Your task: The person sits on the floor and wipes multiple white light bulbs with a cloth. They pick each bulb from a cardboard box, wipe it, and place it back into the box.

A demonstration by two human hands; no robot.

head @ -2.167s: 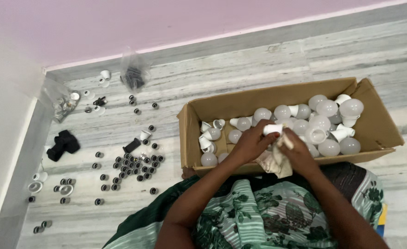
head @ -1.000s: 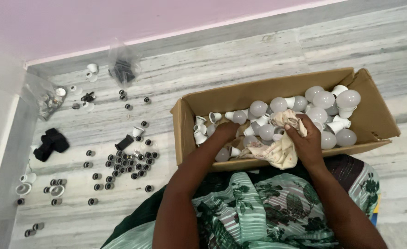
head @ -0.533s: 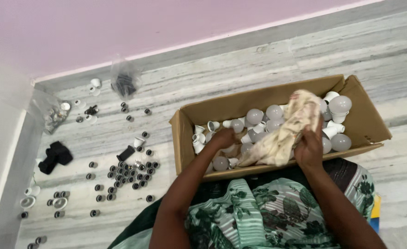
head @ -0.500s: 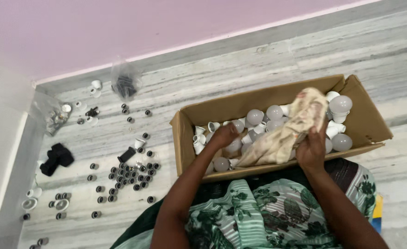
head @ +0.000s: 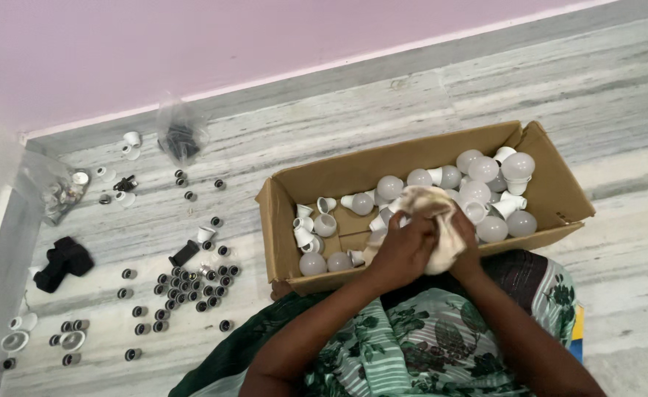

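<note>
Head view, left to right: black cloth bundle (head: 62, 262) near left edge of marble floor (head: 353, 132), clear bag of metal parts (head: 52, 192) above it by the wall. Cluster of small black rings (head: 192, 279) mid-left, second clear bag of black parts (head: 181, 140) at the far edge. Open cardboard box (head: 559, 198) centre-right, white bulb domes (head: 486, 176) piled at its right end, loose white bases (head: 306, 228) at its left end. Left hand (head: 405, 250) and right hand (head: 465, 246) meet over box's near wall, both closed around bunched cream rag (head: 430, 217); whether rag wraps a bulb cannot be told. Green floral garment (head: 412, 345) along bottom edge.
</note>
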